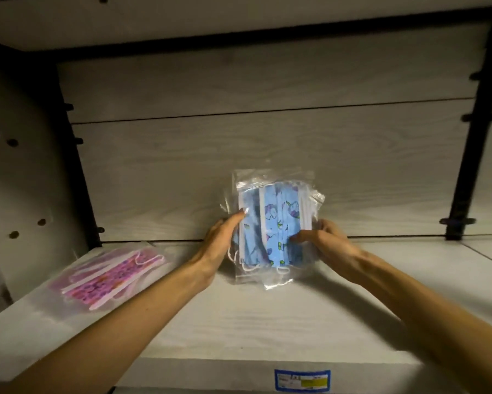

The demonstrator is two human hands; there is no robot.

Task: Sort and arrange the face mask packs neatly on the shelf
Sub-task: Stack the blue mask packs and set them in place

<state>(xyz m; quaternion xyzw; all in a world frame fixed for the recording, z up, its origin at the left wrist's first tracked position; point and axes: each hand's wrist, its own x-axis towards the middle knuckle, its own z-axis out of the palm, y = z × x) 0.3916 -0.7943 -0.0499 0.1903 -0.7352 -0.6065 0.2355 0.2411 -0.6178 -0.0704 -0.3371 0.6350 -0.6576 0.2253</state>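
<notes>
Both hands hold the blue packs [270,226] upright near the back of the shelf [239,317], just in front of the back panel [239,155]. The left hand [220,243] has its thumb across the front of the left edge and its fingers behind. The right hand [324,240] clamps the right edge, fingertips pressed on the front film. So both hands grip the same bundle from opposite sides.

The step in hand looks like squaring up the blue bundle into one tidy stack. Several clear bags seem to overlap here, their corners fanned out at the top right and bottom, though I cannot count them through the glare on the plastic.

The bundle's long axis runs roughly up and down in the view, leaning slightly back toward the panel. Its sealed top edge points up and its ear loops hang at the bottom, just above the shelf. Its printed face is toward the camera.

The pink packs [111,275] lie flat at the left of the shelf, well apart from the blue ones, long axis slanting from near-left to far-right.

The next move probably calls for tapping the bags level so the edges line up. Then the stack can be set down or stood against the panel, colours kept separate. A price label [302,380] sits on the shelf's front lip.
</notes>
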